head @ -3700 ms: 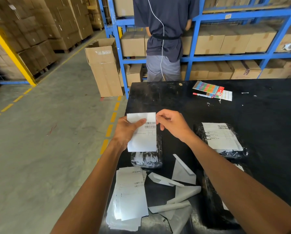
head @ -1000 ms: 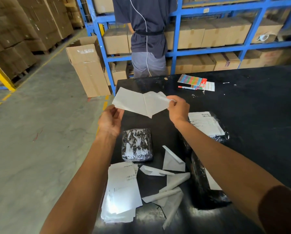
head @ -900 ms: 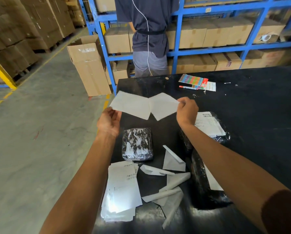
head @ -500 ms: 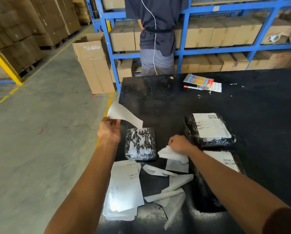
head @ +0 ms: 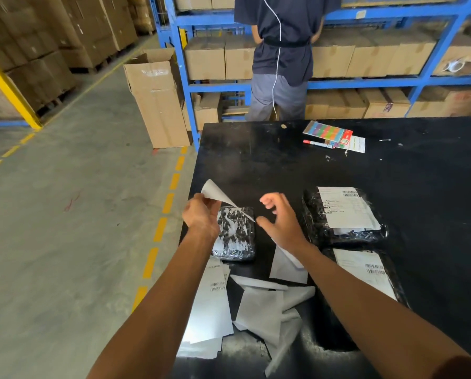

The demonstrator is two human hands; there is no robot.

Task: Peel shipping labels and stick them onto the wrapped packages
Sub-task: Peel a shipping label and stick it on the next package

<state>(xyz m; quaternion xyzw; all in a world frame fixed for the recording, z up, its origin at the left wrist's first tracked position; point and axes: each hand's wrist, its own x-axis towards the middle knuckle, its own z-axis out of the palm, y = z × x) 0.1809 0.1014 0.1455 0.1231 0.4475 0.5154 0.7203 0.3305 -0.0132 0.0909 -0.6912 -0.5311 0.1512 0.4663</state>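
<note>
My left hand (head: 200, 216) pinches a peeled white shipping label (head: 217, 195) by one edge, and the label slopes down over a wrapped black package (head: 235, 236) that carries no label. My right hand (head: 280, 220) hovers open just right of that package, fingers spread and holding nothing. Two labelled packages lie to the right, one farther (head: 343, 214) and one nearer (head: 365, 272). A stack of unpeeled labels (head: 211, 305) lies near the table's left edge below the bare package.
Discarded backing sheets (head: 269, 305) litter the black table (head: 256, 160) between my arms. A colourful pad and a marker (head: 328, 132) sit at the far side. A person (head: 280, 56) stands at blue shelving with cartons. An open tall carton (head: 157, 97) stands on the floor.
I peeled the label from its backing. My right hand dropped the backing sheet on the table and rose toward the label. My left hand lowered the label over the bare package.
</note>
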